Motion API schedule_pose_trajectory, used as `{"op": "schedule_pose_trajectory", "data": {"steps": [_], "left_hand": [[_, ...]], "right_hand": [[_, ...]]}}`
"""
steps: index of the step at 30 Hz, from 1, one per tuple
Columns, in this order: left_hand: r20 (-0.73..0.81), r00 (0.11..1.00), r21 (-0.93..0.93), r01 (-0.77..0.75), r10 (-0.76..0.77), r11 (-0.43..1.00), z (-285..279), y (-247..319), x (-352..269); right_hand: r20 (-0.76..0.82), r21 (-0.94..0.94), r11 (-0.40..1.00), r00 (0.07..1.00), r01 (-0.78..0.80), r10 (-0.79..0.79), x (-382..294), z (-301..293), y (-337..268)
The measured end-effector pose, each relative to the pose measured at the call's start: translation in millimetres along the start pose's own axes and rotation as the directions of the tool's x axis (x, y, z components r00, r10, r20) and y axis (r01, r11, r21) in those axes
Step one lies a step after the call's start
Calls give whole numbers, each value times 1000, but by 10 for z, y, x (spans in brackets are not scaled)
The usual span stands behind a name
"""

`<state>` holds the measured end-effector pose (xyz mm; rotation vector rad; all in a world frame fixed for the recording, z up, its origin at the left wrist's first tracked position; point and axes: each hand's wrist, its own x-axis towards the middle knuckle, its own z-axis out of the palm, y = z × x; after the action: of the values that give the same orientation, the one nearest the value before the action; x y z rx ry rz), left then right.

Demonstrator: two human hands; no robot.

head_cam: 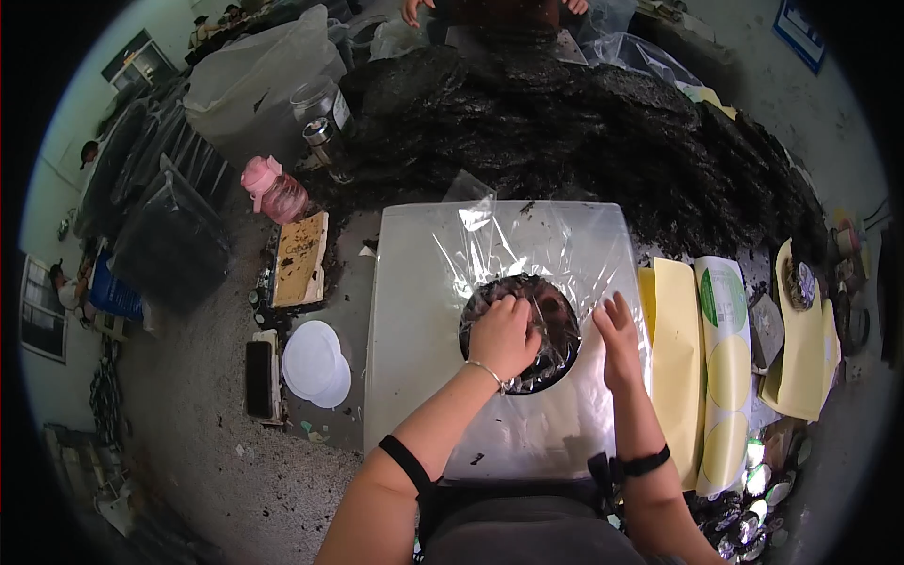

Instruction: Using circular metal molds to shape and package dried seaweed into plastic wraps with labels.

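Note:
A round dark disc of dried material (pixel 558 353), covered with clear plastic film (pixel 487 247), sits in a round opening of a pale, squarish board (pixel 417 296). My left hand (pixel 505 335) rests on the film over the disc, its fingers curled; whether it pinches the film cannot be told. To the disc's right, my right hand (pixel 616 335) is raised at the loose film, with its fingers apart. The film spreads beyond the disc towards the board's far edge and right side.
Dark, leafy-looking material (pixel 551 134) is heaped behind the board. At right lie yellow paper (pixel 678 367) and a sheet of round labels (pixel 727 367). White discs (pixel 314 360), a phone (pixel 259 379) and a pink bottle (pixel 275 189) are at left. Another person's hand (pixel 417 10) shows beyond.

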<state>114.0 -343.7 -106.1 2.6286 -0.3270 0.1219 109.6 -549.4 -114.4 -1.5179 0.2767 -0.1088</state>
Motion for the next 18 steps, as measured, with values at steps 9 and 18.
{"op": "schedule_pose_trajectory", "data": {"steps": [9,18], "left_hand": [[126,992,-224,55,-28,973,-168,79,-457],[-146,989,-756,-126,22,642,-510,-341,33]], "right_hand": [[640,-355,606,658,712,-398,-210,588,-278],[748,-540,427,646,725,-150,-166,621,-337]]}}
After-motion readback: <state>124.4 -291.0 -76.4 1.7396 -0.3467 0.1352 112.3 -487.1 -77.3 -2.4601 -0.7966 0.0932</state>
